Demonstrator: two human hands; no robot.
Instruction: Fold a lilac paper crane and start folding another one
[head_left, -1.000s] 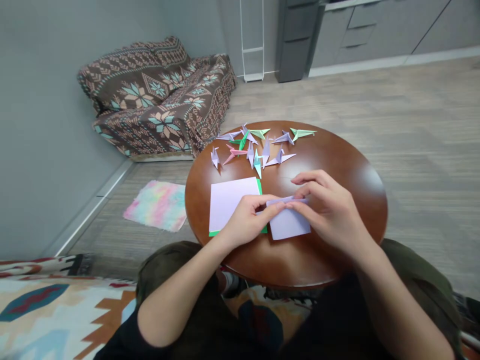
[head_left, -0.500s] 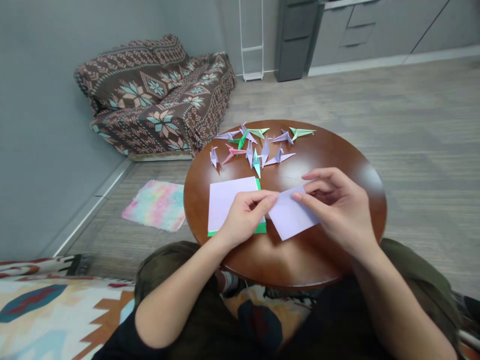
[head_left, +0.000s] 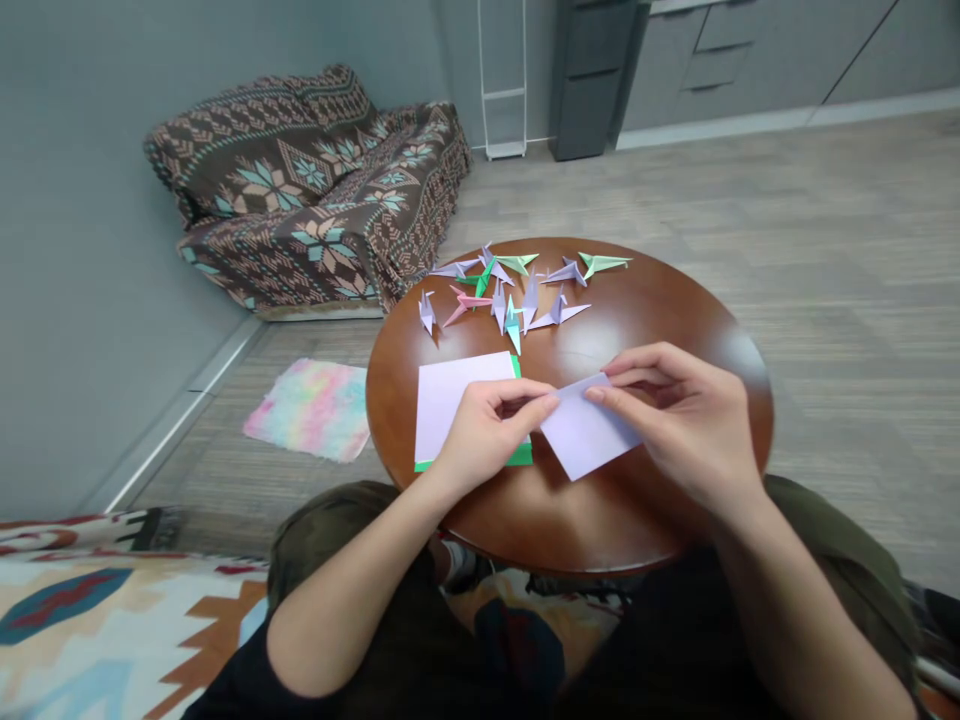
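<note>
Round wooden table [head_left: 645, 325] stands on a grey floor, with a patterned sofa [head_left: 300, 200] and a tie-dyed mat [head_left: 311, 410] off to its left. A lilac paper square [head_left: 589, 430] sits above the table's near half, between the hands. The right hand [head_left: 679, 420] is nearly closed, pinching the square's upper edge between thumb and curled fingers. The left hand [head_left: 487, 430] is half curled, its fingertips at the square's left corner; whether they grip it, I cannot tell. That hand also lies over a lilac sheet [head_left: 457, 400] on a green sheet [head_left: 517, 457]. Origami cranes [head_left: 510, 300] lie clustered farther across the table.
</note>
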